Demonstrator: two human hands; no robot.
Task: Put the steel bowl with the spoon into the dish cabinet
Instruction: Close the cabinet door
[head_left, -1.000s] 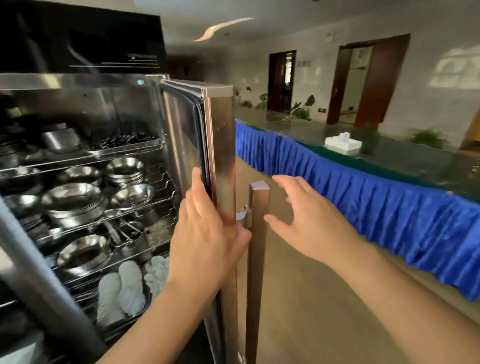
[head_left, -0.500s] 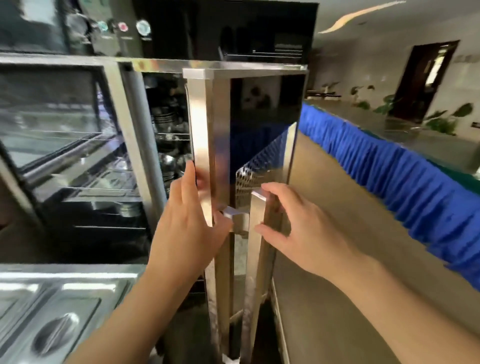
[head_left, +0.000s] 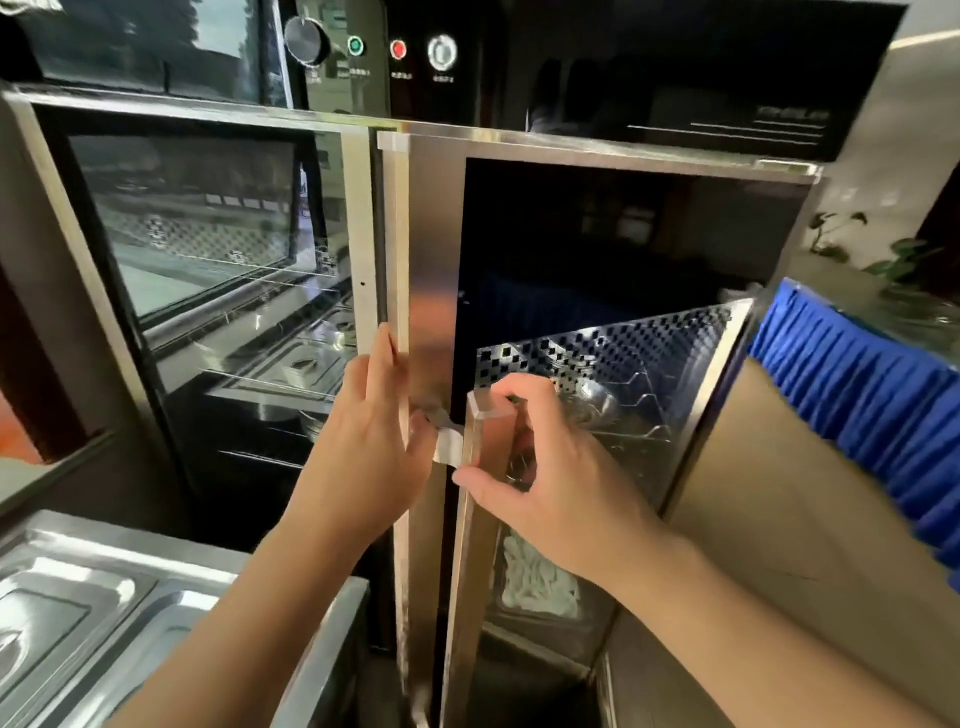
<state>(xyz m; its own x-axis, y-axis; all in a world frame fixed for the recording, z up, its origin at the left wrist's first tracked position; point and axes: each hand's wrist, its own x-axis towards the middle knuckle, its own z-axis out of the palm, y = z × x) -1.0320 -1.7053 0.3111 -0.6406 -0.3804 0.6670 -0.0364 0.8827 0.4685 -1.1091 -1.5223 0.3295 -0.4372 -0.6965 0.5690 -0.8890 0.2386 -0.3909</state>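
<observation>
The dish cabinet's right door (head_left: 597, 249), steel-framed with dark glass, stands nearly flush with the left door (head_left: 208, 223). My left hand (head_left: 363, 447) lies flat against the right door's steel edge, fingers up. My right hand (head_left: 540, 467) is wrapped around the upright steel door handle (head_left: 472, 519). Steel bowls (head_left: 592, 405) on wire racks show dimly through the glass. Which of them holds the spoon I cannot tell.
A black control panel with a dial (head_left: 306, 39), a green light, a red light and a round button tops the cabinet. Steel lidded pans (head_left: 78, 613) sit at the lower left. A counter with a blue pleated skirt (head_left: 857, 384) runs along the right, plants behind it.
The right door has swung from wide open to almost shut, hiding the racks of bowls behind its glass. My right hand moved from beside the handle to gripping it. My view turned left.
</observation>
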